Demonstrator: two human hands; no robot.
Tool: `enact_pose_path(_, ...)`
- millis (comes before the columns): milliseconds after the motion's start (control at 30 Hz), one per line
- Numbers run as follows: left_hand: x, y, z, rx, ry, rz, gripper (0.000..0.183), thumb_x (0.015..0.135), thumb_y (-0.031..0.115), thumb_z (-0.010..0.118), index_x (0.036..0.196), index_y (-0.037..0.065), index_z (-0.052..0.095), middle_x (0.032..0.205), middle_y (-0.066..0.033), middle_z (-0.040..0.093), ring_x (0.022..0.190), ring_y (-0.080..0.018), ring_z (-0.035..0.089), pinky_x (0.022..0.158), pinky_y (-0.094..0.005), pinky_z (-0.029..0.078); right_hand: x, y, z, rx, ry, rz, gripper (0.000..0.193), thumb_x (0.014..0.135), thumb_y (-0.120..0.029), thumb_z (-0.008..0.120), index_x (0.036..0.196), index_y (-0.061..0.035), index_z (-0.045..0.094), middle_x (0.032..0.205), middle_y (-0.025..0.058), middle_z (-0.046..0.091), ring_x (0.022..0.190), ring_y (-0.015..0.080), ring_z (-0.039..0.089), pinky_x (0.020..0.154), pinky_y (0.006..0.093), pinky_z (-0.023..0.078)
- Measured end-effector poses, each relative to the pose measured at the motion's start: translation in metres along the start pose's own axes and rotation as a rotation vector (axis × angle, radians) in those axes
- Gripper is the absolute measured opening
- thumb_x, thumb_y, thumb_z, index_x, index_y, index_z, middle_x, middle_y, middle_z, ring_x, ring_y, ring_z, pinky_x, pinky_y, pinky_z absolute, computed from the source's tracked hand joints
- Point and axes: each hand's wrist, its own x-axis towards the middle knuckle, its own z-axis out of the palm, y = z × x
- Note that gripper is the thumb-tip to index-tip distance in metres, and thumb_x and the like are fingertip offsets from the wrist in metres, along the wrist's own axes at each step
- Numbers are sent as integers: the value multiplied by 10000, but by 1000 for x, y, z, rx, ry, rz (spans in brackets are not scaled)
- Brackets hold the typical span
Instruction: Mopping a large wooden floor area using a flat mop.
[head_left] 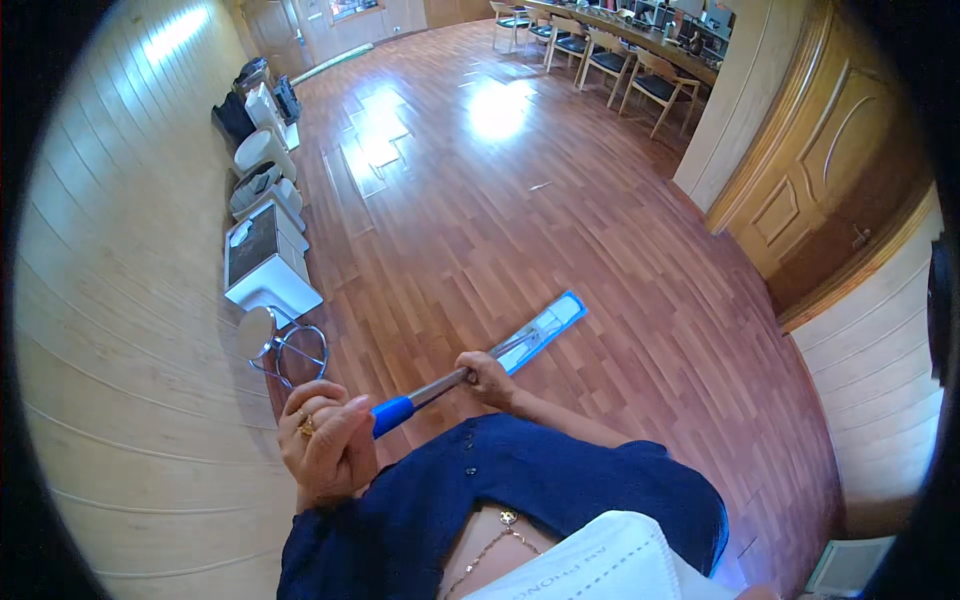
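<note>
A flat mop (540, 333) with a blue-edged, pale rectangular head rests on the wooden floor ahead of me. Its metal pole (437, 389) slants back toward my body and ends in a blue grip (392, 415). My left hand (328, 440), with a gold ring on a finger, is curled closed at the top end of that grip. Farther down, the fingers of my right hand (486, 380) wrap around the metal pole, near the mop head. Part of the handle's upper end is hidden behind my left hand.
Along the left wall stand a round-topped metal stool (257, 332), a white cabinet-like box (270, 262) and several bins and bags. Wooden chairs (661, 88) line a long desk at the back right. A wooden door (820, 170) is on the right.
</note>
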Motion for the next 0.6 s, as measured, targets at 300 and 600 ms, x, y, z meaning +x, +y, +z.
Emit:
enact_pose_path(300, -45, -14, -26, 143, 252, -255, 80, 849, 47, 624, 895, 3, 674, 690, -67, 638, 523, -133, 556, 498, -258, 443, 27, -15, 38, -220, -216, 114, 52, 675, -150, 605, 691, -100, 603, 743, 166, 629, 756, 371, 619, 636, 471, 473)
enact_pose_path(600, -90, 0, -33, 121, 208, -319, 89, 855, 23, 619, 919, 30, 680, 729, -63, 638, 526, -115, 549, 472, -229, 420, -48, -8, 37, -218, -213, 58, 36, 641, -120, 588, 657, -97, 565, 697, 156, 596, 705, 378, 583, 602, 469, 443)
